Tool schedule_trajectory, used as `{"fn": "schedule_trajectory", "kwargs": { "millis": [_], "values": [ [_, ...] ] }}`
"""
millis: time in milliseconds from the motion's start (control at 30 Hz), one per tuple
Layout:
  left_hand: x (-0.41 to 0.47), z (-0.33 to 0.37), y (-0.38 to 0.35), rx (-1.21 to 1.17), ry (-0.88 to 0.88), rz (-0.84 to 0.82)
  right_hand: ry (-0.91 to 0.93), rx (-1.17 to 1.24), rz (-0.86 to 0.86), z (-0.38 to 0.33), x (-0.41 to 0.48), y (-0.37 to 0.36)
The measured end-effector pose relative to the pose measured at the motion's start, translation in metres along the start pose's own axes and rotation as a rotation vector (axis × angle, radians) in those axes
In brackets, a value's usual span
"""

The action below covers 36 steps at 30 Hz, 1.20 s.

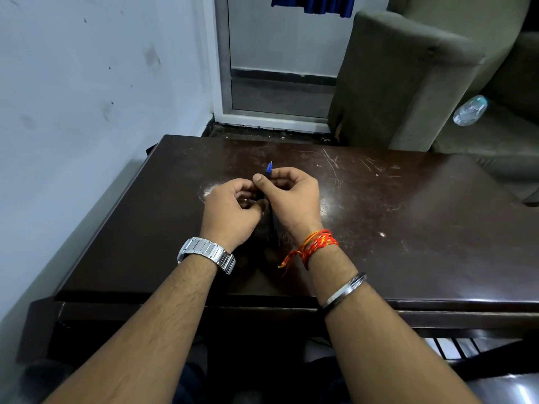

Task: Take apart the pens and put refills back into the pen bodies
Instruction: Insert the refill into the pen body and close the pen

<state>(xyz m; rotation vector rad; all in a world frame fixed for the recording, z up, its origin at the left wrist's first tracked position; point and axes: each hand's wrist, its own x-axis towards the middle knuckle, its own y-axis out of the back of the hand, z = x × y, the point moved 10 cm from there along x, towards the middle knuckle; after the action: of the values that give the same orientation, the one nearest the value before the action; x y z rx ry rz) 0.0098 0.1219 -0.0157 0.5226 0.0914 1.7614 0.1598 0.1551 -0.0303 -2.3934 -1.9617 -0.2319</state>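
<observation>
- Both forearms enter from the lower edge, bare, converging toward the centre of the view.
- Left hand: back of hand toward the camera, fingers curled inward toward the palm, thumb side facing the right hand. Whether it grips anything cannot be told; the fingertips are hidden.
- Right hand: fingers curled, thumb extended up and pressed against the index finger in a closed pinch.
- The two hands touch at the thumb side, knuckles level.
- Left wrist: metal link watch.
- Right wrist: red-and-orange thread band; further up the forearm, a plain metal bangle.
</observation>
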Motion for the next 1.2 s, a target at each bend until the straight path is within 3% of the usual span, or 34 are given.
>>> {"fn": "schedule_trajectory", "kwargs": {
  "millis": [467, 733, 967, 1033, 1200],
  "values": [
    [-0.001, 0.003, 0.003, 0.015, -0.003, 0.030, 0.011, 0.013, -0.023, 0.001, 0.002, -0.003],
    [0.000, -0.014, -0.017, -0.136, 0.133, -0.163, -0.086, 0.222, -0.219, 0.000, -0.004, -0.019],
    [0.001, -0.002, -0.009, 0.086, -0.011, -0.066, 0.008, 0.076, -0.121, -0.006, -0.002, -0.011],
    [0.000, -0.003, -0.011, 0.003, 0.023, -0.096, -0.016, 0.100, -0.131, -0.006, -0.004, -0.012],
    [-0.010, -0.015, -0.032, -0.542, 0.307, -0.293, -0.267, 0.377, -0.332, 0.001, -0.013, -0.027]
  ]
}}
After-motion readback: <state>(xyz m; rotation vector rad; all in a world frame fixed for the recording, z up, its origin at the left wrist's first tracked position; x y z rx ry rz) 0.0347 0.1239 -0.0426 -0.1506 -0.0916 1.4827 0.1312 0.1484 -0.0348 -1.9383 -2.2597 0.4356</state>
